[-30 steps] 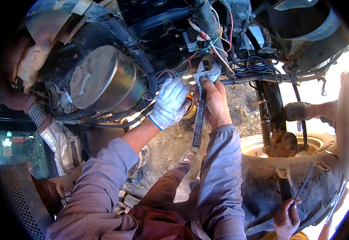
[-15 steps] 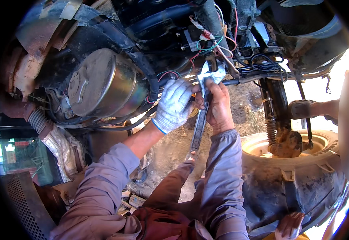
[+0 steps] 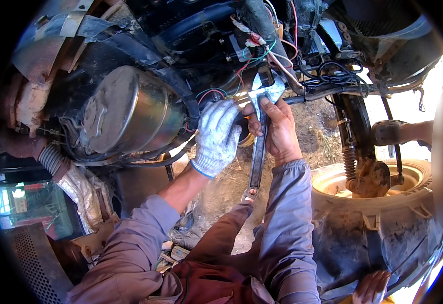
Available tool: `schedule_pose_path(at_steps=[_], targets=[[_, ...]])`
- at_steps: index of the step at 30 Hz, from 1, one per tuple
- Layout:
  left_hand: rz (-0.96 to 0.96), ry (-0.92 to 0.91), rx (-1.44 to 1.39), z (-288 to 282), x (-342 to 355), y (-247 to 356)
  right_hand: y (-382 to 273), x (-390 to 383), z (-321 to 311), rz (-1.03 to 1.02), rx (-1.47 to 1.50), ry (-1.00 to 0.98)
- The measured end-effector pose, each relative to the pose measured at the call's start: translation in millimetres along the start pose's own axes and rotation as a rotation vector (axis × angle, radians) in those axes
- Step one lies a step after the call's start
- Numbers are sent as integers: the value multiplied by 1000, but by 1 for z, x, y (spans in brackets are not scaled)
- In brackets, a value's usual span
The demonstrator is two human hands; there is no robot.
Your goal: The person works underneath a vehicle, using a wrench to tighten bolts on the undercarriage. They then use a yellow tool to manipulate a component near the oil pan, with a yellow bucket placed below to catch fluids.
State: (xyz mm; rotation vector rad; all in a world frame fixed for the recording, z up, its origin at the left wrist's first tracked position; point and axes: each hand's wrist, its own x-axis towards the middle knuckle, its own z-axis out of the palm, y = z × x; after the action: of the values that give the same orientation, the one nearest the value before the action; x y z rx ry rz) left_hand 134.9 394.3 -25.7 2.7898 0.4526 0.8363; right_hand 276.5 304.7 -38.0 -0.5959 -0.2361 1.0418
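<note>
My right hand (image 3: 278, 129), bare, grips a long adjustable wrench (image 3: 258, 147) near its head; the wrench jaw sits up against a fitting among coloured wires (image 3: 262, 53) under a vehicle. My left hand (image 3: 216, 138), in a white knit glove, presses against a dark hose or part just left of the wrench; what it holds is hidden by the glove. Both grey sleeves rise from the lower edge.
A large metal cylinder (image 3: 125, 109) hangs at left, with a ribbed flexible pipe (image 3: 54, 162) below it. A dusty tyre and wheel (image 3: 378, 218) with a spring and suspension arm (image 3: 358, 167) stand at right. Another person's hand (image 3: 371, 288) shows at the bottom right.
Both hands and the wrench have stayed on the same fitting, shifting slightly up and right in view. The other person's hand at the bottom right has dropped lower.
</note>
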Motion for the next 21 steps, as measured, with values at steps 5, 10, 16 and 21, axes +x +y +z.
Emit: schedule_pose_path(at_steps=[5, 10, 16, 21], targets=[[43, -19, -15, 0, 4, -4, 2, 1, 2, -1, 92, -10], [74, 38, -46, -4, 14, -5, -7, 1, 6, 22, -129, 81], [13, 107, -78, 8, 41, -7, -1, 2, -4, 15, 19, -26], [-72, 203, -77, 20, 51, -13, -8, -1, -4, 23, -28, -15]])
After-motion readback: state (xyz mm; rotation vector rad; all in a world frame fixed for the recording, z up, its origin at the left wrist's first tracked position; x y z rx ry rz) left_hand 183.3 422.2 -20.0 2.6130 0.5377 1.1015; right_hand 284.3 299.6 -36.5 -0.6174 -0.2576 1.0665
